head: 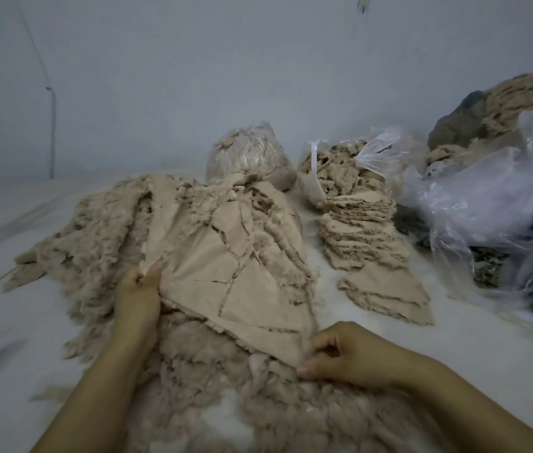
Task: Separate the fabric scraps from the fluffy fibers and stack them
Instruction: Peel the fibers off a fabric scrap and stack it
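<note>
A large heap of beige fluffy fibers (95, 237) covers the middle of the white surface and runs down to the near edge. On top of it lie flat beige fabric scraps (226, 273), smooth side up and overlapping. My left hand (139, 297) grips the left edge of these scraps, fingers curled round the fabric. My right hand (340, 354) pinches the scraps' lower right corner between thumb and fingers. To the right stands a neat stack of fabric scraps (363, 237), with a lower, flatter stack (389, 295) in front of it.
Behind the heap sit a tied clear bag of fibers (252, 155) and an open clear bag of scraps (334, 171). Crumpled clear plastic bags (487, 191) and dark material fill the right side, with a big beige pile (526, 103) behind. A pale wall (193, 76) closes the back.
</note>
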`<state>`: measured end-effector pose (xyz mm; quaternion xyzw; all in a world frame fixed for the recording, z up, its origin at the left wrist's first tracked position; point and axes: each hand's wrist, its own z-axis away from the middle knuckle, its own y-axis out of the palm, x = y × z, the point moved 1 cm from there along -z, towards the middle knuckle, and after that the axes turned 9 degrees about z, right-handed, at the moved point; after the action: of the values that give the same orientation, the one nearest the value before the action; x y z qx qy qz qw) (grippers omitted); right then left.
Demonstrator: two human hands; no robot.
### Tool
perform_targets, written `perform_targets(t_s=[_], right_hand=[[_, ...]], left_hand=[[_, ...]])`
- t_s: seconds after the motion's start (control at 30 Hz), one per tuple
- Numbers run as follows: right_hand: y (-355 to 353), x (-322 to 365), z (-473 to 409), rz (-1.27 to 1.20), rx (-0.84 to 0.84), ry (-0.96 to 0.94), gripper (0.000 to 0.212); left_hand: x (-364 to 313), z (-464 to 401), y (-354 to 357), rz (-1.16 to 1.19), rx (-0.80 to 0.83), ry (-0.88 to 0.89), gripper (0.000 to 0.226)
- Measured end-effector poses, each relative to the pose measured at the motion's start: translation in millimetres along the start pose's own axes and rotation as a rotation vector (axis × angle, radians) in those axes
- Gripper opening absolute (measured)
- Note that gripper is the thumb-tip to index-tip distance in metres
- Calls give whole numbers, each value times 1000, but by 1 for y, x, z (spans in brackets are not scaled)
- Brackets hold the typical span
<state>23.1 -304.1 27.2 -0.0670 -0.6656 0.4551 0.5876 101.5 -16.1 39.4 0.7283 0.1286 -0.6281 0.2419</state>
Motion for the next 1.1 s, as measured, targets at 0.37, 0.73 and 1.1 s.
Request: perform_targets(t_s=[0.37, 0.73, 1.1], right_hand=[[-19, 21, -88, -321, -549, 188, 24], [-4, 7, -106, -594, -645, 214, 40], [-12, 1, -65, -712, -656, 28, 23]], left_hand=[[-15, 11, 18, -357, -84, 295, 49], [2, 6, 82, -793, 905, 663, 45], [28, -7, 77, -1048, 922, 629, 45]])
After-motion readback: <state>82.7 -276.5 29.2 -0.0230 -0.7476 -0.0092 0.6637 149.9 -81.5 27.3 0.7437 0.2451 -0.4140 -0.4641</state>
